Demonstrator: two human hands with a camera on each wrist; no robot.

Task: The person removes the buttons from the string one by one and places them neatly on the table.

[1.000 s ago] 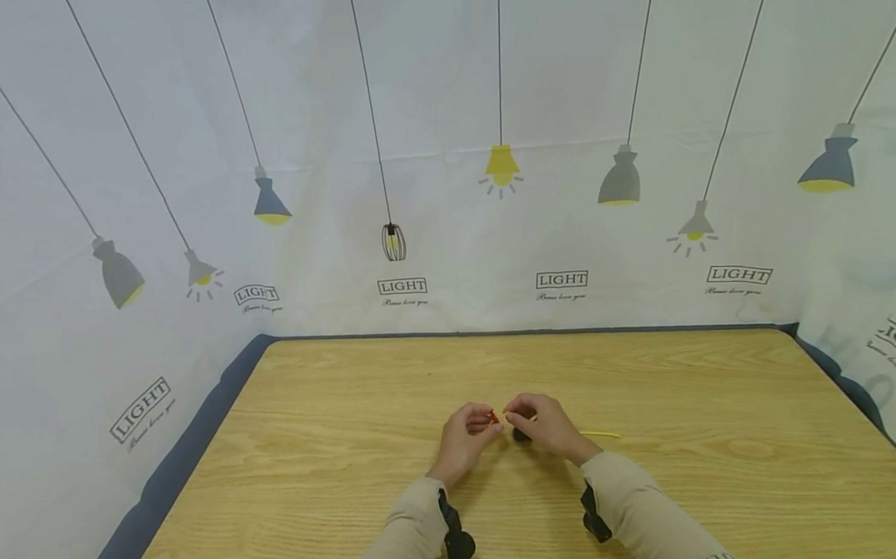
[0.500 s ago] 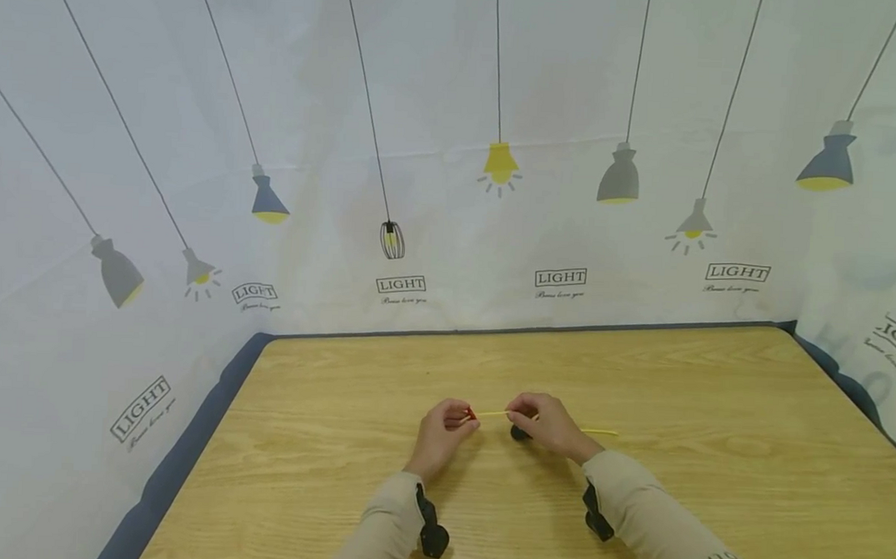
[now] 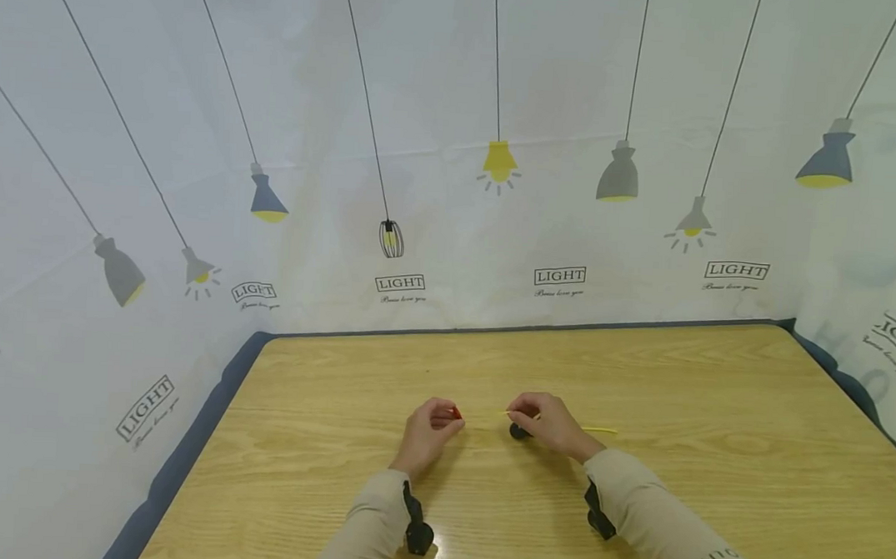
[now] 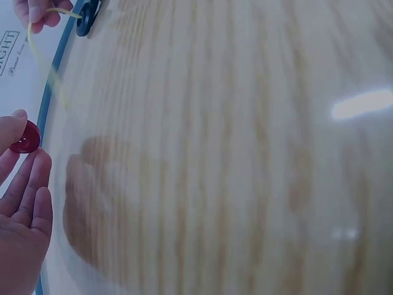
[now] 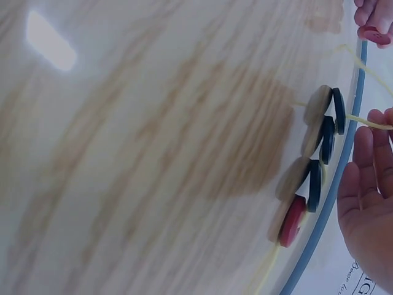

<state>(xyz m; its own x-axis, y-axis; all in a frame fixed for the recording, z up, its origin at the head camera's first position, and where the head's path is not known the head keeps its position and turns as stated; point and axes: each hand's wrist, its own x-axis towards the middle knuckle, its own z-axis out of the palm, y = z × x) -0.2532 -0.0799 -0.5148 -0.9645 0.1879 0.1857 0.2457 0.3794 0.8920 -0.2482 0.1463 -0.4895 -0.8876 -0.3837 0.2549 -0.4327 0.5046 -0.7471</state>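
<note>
My left hand (image 3: pixel 424 435) pinches a red round button (image 4: pixel 28 136) with small holes, held between thumb and fingers above the table. Off to its right, my right hand (image 3: pixel 550 426) pinches a yellow string (image 5: pixel 372 123) near one end. The string's loose end is blurred in the left wrist view and looks apart from the held button. Just under the right hand, three dark buttons (image 5: pixel 315 184) and another red button (image 5: pixel 293 221) stand on edge in a row along the string. Its tail reaches right past the right wrist.
The wood-grain table (image 3: pixel 323 391) has a dark blue border, with a white lamp-print cloth (image 3: pixel 450 221) behind it and at both sides. Black wrist cameras sit at both cuffs. A bright light reflection shows on the tabletop.
My left hand has drawn leftward with the red button, away from the right hand. A length of string stretched straight between the hands half a second ago; now it hangs loose. My right hand stays put.
</note>
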